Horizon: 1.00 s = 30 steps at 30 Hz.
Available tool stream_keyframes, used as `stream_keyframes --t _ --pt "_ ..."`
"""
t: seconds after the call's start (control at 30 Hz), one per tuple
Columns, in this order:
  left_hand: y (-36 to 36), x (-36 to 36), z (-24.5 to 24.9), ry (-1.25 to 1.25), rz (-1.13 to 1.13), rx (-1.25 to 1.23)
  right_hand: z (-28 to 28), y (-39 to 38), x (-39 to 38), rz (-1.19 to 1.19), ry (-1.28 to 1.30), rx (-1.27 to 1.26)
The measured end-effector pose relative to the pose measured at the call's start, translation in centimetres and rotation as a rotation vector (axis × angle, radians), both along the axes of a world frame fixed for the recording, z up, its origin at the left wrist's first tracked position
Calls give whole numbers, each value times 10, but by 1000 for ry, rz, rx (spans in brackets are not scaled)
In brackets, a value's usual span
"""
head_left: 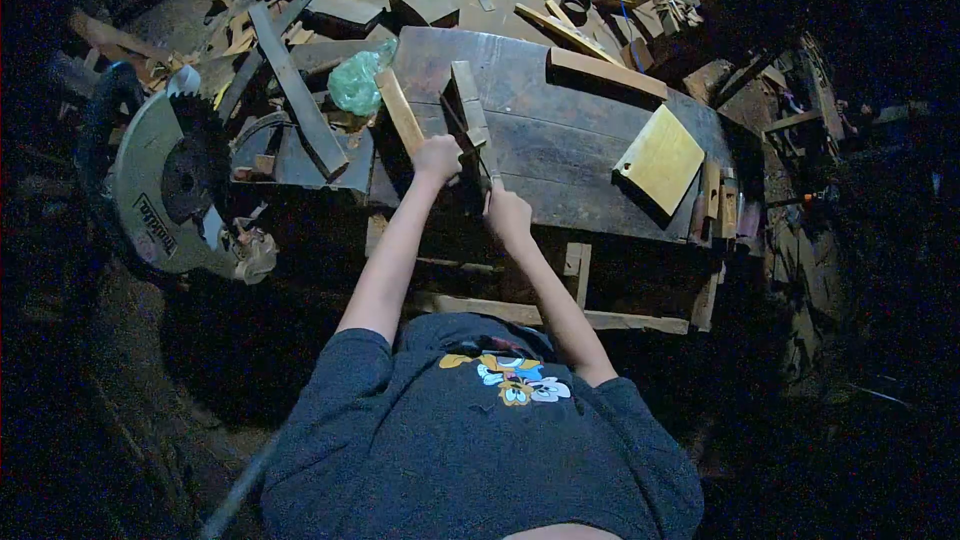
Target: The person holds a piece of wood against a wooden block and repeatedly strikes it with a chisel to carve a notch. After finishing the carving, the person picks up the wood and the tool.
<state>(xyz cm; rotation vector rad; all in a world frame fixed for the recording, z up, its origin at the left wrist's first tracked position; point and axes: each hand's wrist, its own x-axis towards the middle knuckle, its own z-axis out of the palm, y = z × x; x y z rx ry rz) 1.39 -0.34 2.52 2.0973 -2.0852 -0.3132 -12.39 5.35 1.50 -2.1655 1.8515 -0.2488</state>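
Over the near edge of the dark workbench [560, 162], my left hand [437, 158] is closed at the near end of a light wooden block [398, 108]. Lower and to the right, my right hand [508, 215] is closed round the near end of a narrow piece whose shape is unclear. Between and beyond the hands, a greyish wooden piece [466, 98] lies beside a thin dark bar. The two hands are apart. Shadow hides what lies directly beneath them.
A circular saw [165, 180] stands at the left, near a grey board [290, 80] and a green plastic bag [358, 78]. On the bench's right are a long block [607, 74], a pale board [662, 158] and wooden tools [728, 202]. Scraps litter the floor.
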Motion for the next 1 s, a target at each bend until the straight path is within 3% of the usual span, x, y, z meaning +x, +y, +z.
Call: stream_keyframes --t 0.1,0.4,0.57,0.73,0.83,1.0 --pt "-6 2 -28 10 -24 16 5 18 -18 45 -52 30" --pt "2 0 -13 1 -34 24 14 127 -110 26 -96 200" --pt "14 -9 -23 -22 -62 -112 31 118 -112 -114 -253 157" --pt "32 -21 -30 -152 -52 -297 51 84 -82 -16 -144 80" --pt "27 -20 -29 -22 -45 -29 41 73 -69 99 -35 -11" --pt "19 -18 -29 -41 -60 37 29 77 -60 93 -31 47"
